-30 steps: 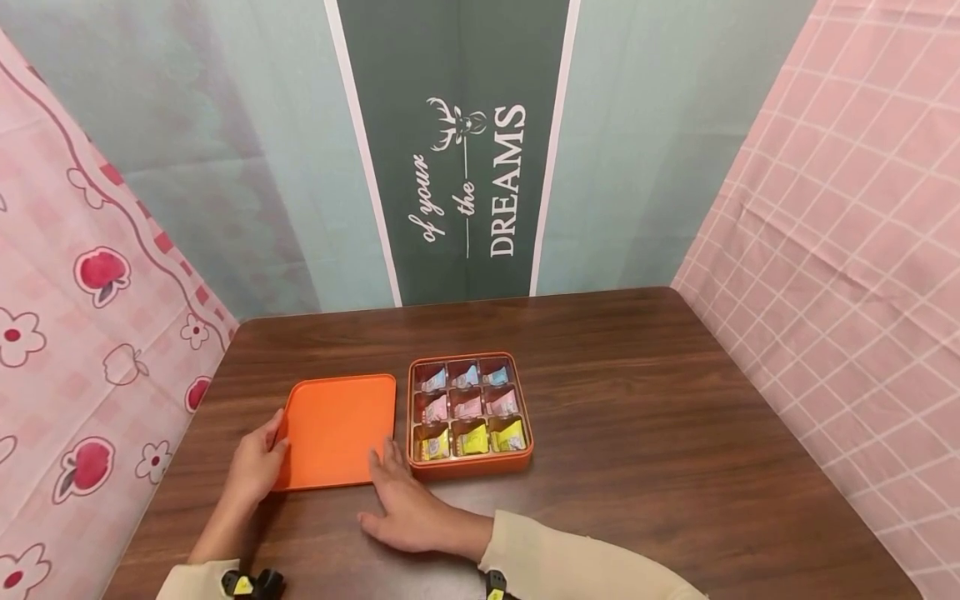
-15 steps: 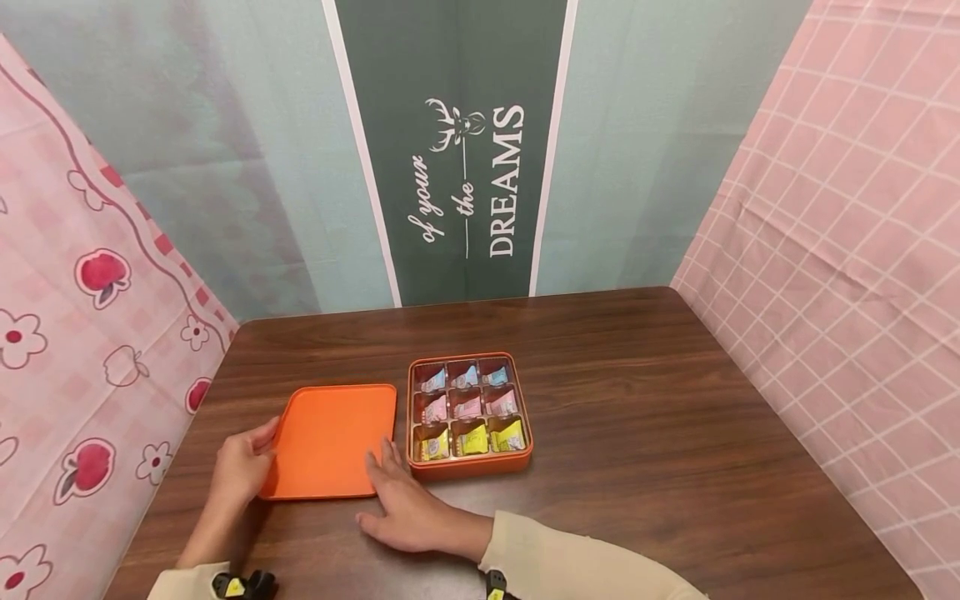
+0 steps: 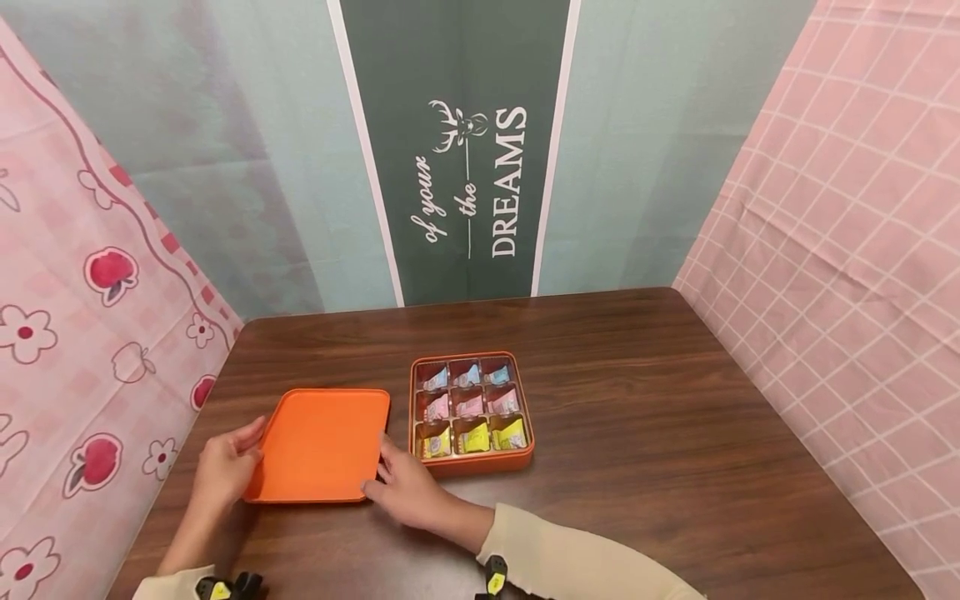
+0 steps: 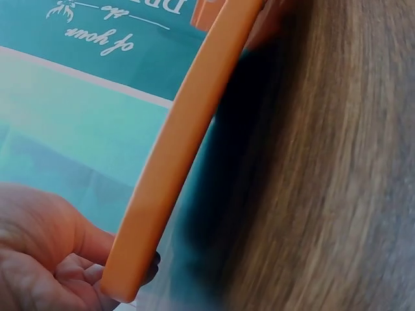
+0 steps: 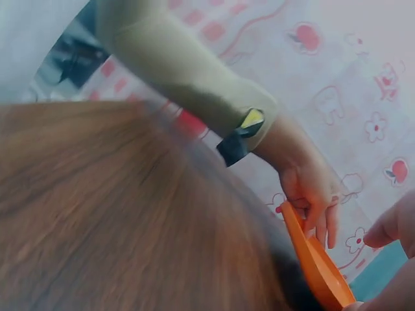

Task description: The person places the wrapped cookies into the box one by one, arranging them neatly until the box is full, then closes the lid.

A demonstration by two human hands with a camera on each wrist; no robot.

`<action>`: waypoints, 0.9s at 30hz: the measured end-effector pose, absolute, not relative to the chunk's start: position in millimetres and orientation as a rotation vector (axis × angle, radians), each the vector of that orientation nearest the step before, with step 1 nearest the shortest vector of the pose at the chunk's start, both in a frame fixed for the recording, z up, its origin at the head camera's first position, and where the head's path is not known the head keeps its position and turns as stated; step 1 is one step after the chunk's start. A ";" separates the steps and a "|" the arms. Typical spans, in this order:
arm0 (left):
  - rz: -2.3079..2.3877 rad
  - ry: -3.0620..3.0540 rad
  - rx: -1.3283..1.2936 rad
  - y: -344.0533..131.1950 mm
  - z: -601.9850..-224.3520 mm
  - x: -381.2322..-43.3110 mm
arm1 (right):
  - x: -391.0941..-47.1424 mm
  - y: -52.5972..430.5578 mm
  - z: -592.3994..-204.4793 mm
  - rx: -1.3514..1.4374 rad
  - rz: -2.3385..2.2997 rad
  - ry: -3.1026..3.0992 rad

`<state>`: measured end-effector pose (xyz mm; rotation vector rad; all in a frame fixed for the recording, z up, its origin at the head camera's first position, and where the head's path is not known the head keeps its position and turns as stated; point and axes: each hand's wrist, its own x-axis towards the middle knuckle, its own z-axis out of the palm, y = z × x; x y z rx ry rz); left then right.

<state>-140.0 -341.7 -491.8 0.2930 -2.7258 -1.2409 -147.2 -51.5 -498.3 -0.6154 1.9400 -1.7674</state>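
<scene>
A square orange lid (image 3: 322,446) with a shallow rim is held near the table's left side. My left hand (image 3: 225,467) grips its left edge; in the left wrist view, the lid (image 4: 172,155) stands off the wood, with thumb and fingers at its corner. At the lid's right edge near the front corner is my right hand (image 3: 408,487), its thumb and fingers bent around the edge. The right wrist view shows the lid (image 5: 314,262) tilted, with fingertips of the right hand (image 5: 395,259) at its end. Beside it stands an orange box (image 3: 480,465).
Inside the box, a clear divided insert holds wrapped candies: blue at the back, pink candies (image 3: 469,405) in the middle, yellow candies (image 3: 474,437) in front. The dark wooden table (image 3: 637,442) is bordered by patterned cloths at the back and sides.
The lid has shifted left and toward me, with the left hand moving along with it. My right hand, flatter before, has bent its fingers and thumb around the lid's right edge.
</scene>
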 end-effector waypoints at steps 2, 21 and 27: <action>-1.255 -2.734 0.295 -342.8 -490.2 -138.6 | -147.1 -52.7 -495.8 -0.549 -1.829 1.901; -1.536 -2.575 0.344 -333.6 -463.7 -136.8 | -159.4 -47.7 -472.2 -0.396 -2.097 1.659; -1.577 -2.538 0.345 -321.5 -455.9 -140.6 | -166.4 -33.5 -462.1 -0.374 -2.082 1.705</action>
